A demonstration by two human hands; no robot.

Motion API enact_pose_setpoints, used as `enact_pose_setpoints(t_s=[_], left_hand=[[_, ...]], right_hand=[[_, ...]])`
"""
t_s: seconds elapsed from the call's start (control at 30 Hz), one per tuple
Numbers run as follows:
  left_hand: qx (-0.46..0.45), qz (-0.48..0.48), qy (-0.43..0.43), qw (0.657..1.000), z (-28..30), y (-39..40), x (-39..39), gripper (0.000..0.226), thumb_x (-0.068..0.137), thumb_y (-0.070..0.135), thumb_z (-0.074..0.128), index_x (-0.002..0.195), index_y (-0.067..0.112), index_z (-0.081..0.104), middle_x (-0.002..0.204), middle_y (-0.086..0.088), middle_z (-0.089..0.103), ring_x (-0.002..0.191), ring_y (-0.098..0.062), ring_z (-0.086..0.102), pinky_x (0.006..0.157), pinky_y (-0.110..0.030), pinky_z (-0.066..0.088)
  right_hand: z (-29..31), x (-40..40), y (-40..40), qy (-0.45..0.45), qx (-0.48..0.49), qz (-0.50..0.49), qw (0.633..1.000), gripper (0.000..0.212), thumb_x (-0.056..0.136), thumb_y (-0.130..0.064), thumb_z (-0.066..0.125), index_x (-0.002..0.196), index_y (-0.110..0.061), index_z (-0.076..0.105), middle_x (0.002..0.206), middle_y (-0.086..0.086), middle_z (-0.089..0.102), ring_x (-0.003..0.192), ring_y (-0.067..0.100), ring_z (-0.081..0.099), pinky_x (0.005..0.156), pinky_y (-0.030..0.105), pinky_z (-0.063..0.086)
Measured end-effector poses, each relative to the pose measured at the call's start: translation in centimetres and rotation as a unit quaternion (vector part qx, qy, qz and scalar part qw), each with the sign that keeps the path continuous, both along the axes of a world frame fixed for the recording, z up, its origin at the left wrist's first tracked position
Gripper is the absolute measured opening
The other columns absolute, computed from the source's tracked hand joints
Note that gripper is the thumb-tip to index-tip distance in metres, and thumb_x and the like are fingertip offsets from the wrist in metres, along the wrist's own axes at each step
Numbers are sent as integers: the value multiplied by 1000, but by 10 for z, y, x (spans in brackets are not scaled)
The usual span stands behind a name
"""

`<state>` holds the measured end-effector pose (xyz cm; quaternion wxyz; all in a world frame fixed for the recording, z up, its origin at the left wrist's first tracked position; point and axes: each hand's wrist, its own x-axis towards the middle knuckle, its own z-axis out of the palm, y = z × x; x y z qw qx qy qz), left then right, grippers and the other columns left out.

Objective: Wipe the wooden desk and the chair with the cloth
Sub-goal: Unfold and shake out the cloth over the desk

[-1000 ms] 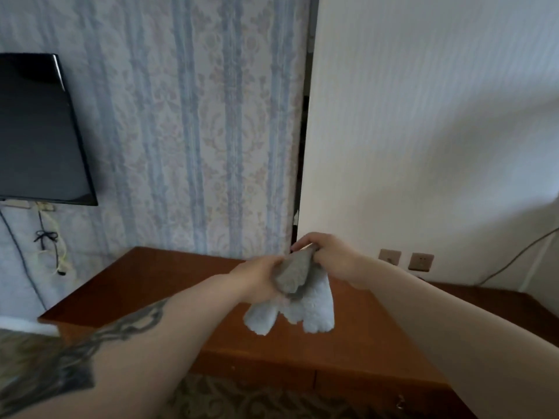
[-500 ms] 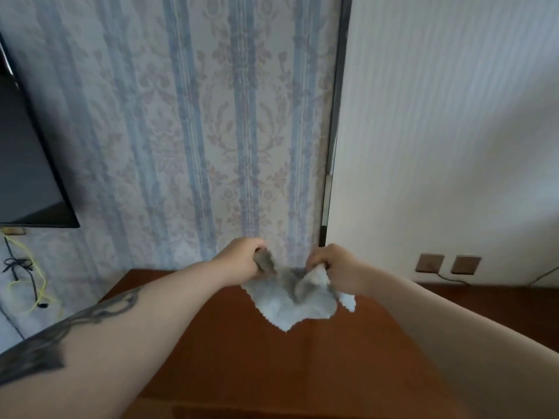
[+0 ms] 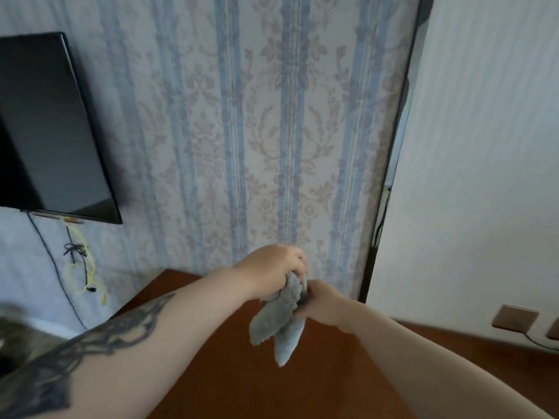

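A fluffy grey cloth point(image 3: 279, 323) hangs bunched above the reddish-brown wooden desk point(image 3: 242, 385). My left hand point(image 3: 272, 267) grips its top from above, fingers curled round the fabric. My right hand point(image 3: 320, 302) holds the cloth's right side just below, close against the left hand. The cloth's lower ends dangle free over the desk top without clearly touching it. No chair is in view.
A black wall-mounted TV point(image 3: 45, 131) hangs at the left, with cables and a yellow cord point(image 3: 81, 267) below it. Striped wallpaper backs the desk. On the white wall at the right sit brown sockets point(image 3: 514, 320) with a cable.
The cloth was spread between both hands half a second ago; now the hands have come together and it hangs bunched. The view has shifted back left, showing more of the TV.
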<state>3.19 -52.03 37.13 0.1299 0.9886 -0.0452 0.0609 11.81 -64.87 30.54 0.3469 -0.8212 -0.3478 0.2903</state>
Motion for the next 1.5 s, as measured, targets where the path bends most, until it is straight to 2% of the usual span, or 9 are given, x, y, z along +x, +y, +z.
enact_pose_setpoints(t_s=[0.17, 0.33, 0.5, 0.57, 0.63, 0.87, 1.07, 1.2, 1.5], left_hand=[[-18, 88, 26, 996, -7, 41, -20, 49, 79, -18, 36, 103, 19, 58, 113, 1, 56, 93, -21, 52, 80, -41, 46], [-28, 117, 120, 986, -44, 73, -41, 59, 90, 0, 48, 129, 44, 50, 128, 5, 58, 102, -19, 61, 83, -43, 53], [-4, 109, 156, 982, -64, 109, -60, 65, 91, 11, 55, 143, 45, 34, 145, 9, 43, 116, -20, 53, 87, -43, 51], [-25, 97, 170, 980, -68, 132, -68, 67, 87, 21, 64, 140, 48, 34, 144, 13, 40, 119, -17, 52, 88, -42, 52], [-62, 93, 183, 977, -70, 157, -79, 66, 82, 30, 69, 136, 52, 37, 138, 16, 43, 115, -16, 55, 86, -43, 54], [-150, 132, 183, 963, -84, 258, -120, 64, 85, 40, 65, 141, 49, 33, 145, 17, 41, 123, -12, 50, 100, -41, 47], [-156, 87, 240, 954, -110, 304, -126, 66, 93, 38, 62, 150, 34, 30, 154, 9, 33, 139, -16, 36, 114, -37, 33], [-76, 165, 276, 944, -119, 351, -116, 60, 95, 44, 56, 148, 39, 30, 156, 10, 29, 141, -16, 33, 113, -35, 32], [-79, 243, 295, 921, -138, 440, -94, 47, 98, 39, 52, 143, 30, 42, 151, 2, 36, 133, -19, 42, 103, -27, 39]], right_hand=[[-32, 19, 54, 75, -36, -140, 987, 26, 99, -13, 48, 123, -9, 58, 116, 12, 62, 101, 27, 59, 79, 33, 48], [-33, -1, 91, 454, 61, -200, 866, 42, 103, -30, 40, 114, 3, 63, 93, 20, 72, 78, 32, 67, 55, 39, 57], [-38, -20, 144, 491, 92, -302, 812, 46, 104, -35, 36, 93, 2, 63, 120, 20, 66, 116, 37, 61, 96, 45, 52], [-41, -26, 167, 480, 98, -302, 818, 48, 104, -26, 36, 71, -1, 59, 68, 16, 66, 59, 30, 64, 61, 28, 50], [-39, -38, 194, 471, 97, -300, 824, 41, 102, -18, 39, 67, -5, 54, 48, 6, 40, 38, 20, 35, 47, 27, 32], [-34, -98, 277, 485, 224, -219, 817, 19, 86, 2, 50, 99, 4, 64, 106, 21, 65, 98, 34, 63, 73, 39, 54], [-52, -94, 311, 274, 72, -275, 919, 26, 92, -12, 60, 117, -10, 63, 88, 11, 67, 71, 20, 60, 63, 30, 48], [-58, -59, 331, 54, -43, -150, 986, 40, 89, -2, 58, 128, -10, 60, 110, 11, 66, 81, 16, 56, 68, 25, 49], [-67, -6, 411, -90, -161, -28, 982, 33, 89, 0, 54, 118, -9, 66, 107, 10, 68, 72, 18, 56, 59, 23, 43]])
